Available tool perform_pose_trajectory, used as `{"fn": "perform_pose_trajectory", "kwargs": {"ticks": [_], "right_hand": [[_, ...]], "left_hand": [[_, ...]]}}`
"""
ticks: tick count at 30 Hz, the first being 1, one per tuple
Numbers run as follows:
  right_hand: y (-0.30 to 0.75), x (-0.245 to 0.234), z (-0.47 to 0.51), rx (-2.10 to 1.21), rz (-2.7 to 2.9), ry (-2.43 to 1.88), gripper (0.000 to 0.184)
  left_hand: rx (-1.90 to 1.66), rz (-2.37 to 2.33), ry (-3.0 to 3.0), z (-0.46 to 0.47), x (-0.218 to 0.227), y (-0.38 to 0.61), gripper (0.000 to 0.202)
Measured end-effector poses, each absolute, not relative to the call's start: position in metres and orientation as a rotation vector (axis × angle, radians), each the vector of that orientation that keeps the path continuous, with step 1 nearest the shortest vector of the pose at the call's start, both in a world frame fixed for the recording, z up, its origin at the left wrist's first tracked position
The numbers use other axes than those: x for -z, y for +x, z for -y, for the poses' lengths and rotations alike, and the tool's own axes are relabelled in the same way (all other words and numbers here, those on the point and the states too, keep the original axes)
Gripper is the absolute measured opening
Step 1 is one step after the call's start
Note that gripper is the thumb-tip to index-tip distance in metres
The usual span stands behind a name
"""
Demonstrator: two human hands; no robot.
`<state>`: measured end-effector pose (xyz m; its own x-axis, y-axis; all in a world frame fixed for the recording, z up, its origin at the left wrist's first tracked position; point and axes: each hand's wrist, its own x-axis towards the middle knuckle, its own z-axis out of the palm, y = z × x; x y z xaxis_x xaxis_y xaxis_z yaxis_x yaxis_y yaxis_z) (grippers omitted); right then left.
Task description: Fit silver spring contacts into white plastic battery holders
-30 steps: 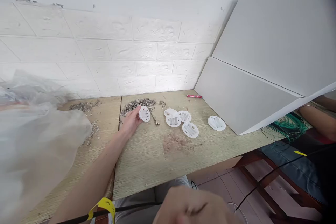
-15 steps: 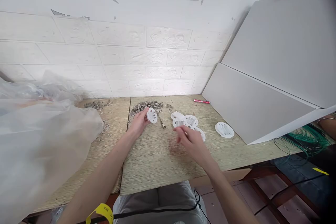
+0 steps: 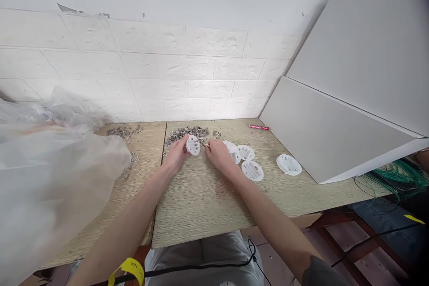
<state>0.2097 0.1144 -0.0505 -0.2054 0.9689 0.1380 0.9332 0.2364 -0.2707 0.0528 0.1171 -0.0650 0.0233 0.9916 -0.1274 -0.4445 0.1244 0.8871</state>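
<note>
My left hand holds a round white plastic disc upright by its edge, just in front of a heap of small metal pieces. My right hand lies on the table beside it, fingers closed over a thin metal tool whose tip pokes out toward the disc. Several more white slotted discs lie to the right: one partly under my right hand, one behind, one nearer and one apart.
A big clear plastic bag covers the left of the wooden table. More metal bits lie by the brick wall. A red pen lies next to a slanted grey board. Green wire coils lie at the right.
My right hand came up from below the table edge, crossed the table and closed on the thin metal tool beside the disc. My left hand kept its disc in place.
</note>
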Motion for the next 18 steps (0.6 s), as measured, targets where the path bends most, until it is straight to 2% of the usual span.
{"fn": "perform_pose_trajectory", "kwargs": {"ticks": [7,13,18], "right_hand": [[0.217,0.047,-0.111,-0.379,2.082,-1.562,0.017],[0.220,0.050,-0.113,-0.370,2.132,-1.412,0.024],[0.223,0.054,-0.115,-0.266,2.186,-1.359,0.021]], "left_hand": [[-1.305,-0.922,0.762,-0.119,0.066,0.053,0.034],[-1.306,-0.907,0.762,-0.121,0.069,0.052,0.038],[-1.311,-0.915,0.752,-0.120,0.068,0.053,0.037]]}}
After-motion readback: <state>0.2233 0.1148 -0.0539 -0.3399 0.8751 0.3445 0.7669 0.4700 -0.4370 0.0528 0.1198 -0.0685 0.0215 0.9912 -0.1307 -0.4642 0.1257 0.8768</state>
